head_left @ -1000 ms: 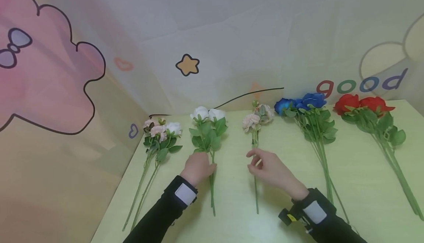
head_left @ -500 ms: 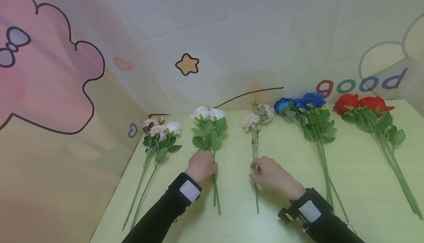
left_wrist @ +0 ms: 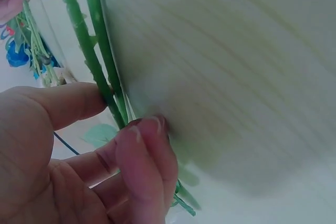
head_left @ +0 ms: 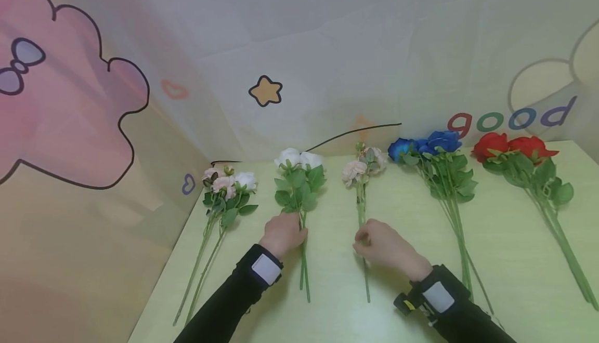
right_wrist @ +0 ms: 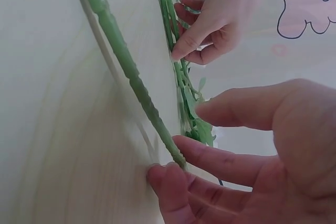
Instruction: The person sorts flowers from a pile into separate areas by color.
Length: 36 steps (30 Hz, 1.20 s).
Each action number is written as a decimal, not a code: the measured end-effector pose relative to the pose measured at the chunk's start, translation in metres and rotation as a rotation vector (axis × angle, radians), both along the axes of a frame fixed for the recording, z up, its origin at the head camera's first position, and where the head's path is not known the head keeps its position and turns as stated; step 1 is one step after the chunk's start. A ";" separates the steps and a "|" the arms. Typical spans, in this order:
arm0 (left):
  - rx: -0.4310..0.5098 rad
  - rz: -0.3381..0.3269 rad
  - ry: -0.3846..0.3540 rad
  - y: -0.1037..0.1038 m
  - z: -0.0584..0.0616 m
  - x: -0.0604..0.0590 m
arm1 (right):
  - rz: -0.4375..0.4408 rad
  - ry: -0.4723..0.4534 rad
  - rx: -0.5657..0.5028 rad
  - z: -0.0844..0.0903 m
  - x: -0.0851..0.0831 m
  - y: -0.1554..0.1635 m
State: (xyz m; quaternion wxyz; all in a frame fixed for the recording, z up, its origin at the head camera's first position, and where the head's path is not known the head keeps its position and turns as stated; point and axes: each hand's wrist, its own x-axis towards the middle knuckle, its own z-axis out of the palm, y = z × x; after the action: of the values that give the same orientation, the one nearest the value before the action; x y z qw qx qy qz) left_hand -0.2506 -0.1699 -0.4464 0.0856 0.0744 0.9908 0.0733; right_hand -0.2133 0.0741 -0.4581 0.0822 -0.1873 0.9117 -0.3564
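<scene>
In the head view my left hand point(head_left: 282, 234) holds the stems of two white roses point(head_left: 299, 159) with green leaves. The left wrist view has the thumb against the two green stems point(left_wrist: 97, 51) and the fingers curled around their other side. My right hand point(head_left: 387, 247) is at the stem of the pale pink flowers point(head_left: 355, 171). In the right wrist view, its fingers curl about the single green stem point(right_wrist: 128, 66), while the thumb stands apart from it. Both bunches lie lengthwise on the table, blossoms toward the wall.
Pink and white flowers point(head_left: 226, 183) lie at the left of the pale table point(head_left: 337, 317). Blue roses point(head_left: 437, 143) and red roses point(head_left: 529, 147), with long stems, lie to the right. Behind the table hangs a printed cloth backdrop point(head_left: 327, 73).
My left hand and the white roses have moved slightly right, their stems swinging a little. The right hand has come down along the pink flowers' stem, whose lower end has shifted slightly right.
</scene>
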 end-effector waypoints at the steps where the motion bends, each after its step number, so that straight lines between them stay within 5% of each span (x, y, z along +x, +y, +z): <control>1: -0.003 -0.001 0.000 0.000 0.000 0.000 | 0.007 0.000 -0.001 0.000 0.000 0.000; 14: 0.011 0.022 0.002 -0.004 0.005 0.007 | 0.037 0.024 -0.003 0.007 0.001 0.001; 26: 0.106 -0.042 0.191 -0.020 0.007 0.019 | -0.024 -0.010 -0.367 0.020 0.000 -0.003; 36: 0.126 -0.025 0.222 -0.036 0.008 0.026 | -0.030 -0.111 -0.557 0.022 0.000 -0.012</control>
State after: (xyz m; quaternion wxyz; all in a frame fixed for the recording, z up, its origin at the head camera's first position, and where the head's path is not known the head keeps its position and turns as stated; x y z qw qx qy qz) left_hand -0.2247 -0.2058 -0.4387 -0.0284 0.0994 0.9867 0.1257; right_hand -0.2128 0.0626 -0.4358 0.0723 -0.1695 0.7753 -0.6041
